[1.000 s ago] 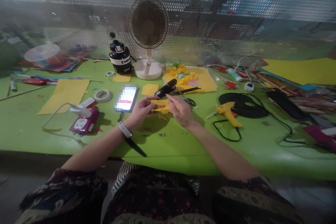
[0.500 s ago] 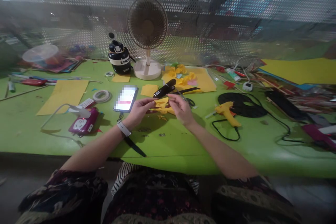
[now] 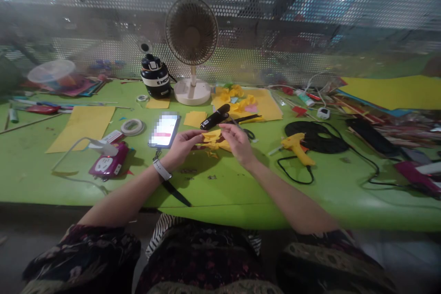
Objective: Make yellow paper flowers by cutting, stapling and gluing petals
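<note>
Between my hands is a folded yellow paper piece [image 3: 211, 136], held just above the green table. My left hand [image 3: 182, 146] pinches its left edge between thumb and fingers. At the right edge, the fingertips of my right hand [image 3: 237, 143] close on the same piece. More yellow paper pieces [image 3: 215, 150] lie beneath it, partly hidden by my hands. Beyond my fingers are a black stapler-like tool [image 3: 215, 117] and scissors [image 3: 251, 134], the latter partly covered by my right hand. Left of my left hand lies a lit phone [image 3: 164, 131].
A glue gun [image 3: 295, 147] with a black cord lies on the right. Behind stand a fan [image 3: 192, 94] and a dark bottle [image 3: 155, 83]. Yellow paper flowers [image 3: 237, 96] rest on a sheet at the back. A tape roll [image 3: 132, 127] and purple power socket [image 3: 109, 163] sit left.
The view has shifted very slightly. Both hands keep their hold on the yellow paper piece, with hardly any visible movement.
</note>
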{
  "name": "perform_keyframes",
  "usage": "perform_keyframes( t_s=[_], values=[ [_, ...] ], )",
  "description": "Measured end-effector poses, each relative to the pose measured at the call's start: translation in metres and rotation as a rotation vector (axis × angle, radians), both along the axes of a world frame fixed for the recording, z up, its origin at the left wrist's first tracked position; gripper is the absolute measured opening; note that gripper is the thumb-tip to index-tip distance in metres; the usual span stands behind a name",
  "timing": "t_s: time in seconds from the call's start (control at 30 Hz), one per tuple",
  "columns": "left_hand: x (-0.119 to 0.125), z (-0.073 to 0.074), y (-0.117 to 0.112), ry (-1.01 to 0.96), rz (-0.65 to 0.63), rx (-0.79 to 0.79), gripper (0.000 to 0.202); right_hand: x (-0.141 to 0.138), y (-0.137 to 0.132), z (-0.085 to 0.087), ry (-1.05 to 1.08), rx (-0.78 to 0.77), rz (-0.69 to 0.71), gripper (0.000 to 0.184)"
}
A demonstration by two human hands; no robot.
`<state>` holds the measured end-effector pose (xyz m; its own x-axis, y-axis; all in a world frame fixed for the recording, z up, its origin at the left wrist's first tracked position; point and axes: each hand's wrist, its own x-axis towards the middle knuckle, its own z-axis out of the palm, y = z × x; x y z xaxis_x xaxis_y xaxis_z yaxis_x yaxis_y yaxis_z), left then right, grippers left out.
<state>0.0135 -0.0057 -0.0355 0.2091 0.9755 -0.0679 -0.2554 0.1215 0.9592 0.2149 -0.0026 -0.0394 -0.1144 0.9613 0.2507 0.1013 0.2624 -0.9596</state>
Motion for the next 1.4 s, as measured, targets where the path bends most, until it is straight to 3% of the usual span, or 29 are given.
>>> perform_keyframes(
  t_s=[0.87, 1.17, 1.4],
  values=[
    [-0.001, -0.003, 0.000, 0.019, -0.010, 0.061, 0.028, -0.002, -0.004, 0.006, 0.048, -0.087, 0.011, 0.030],
    [-0.002, -0.010, 0.000, 0.141, -0.039, 0.125, 0.026, -0.005, -0.012, 0.002, -0.381, 0.325, -0.010, 0.044],
    [0.000, -0.007, -0.003, 0.198, -0.068, 0.181, 0.024, -0.006, -0.009, -0.005, -0.509, 0.486, -0.064, 0.039]
  ],
)
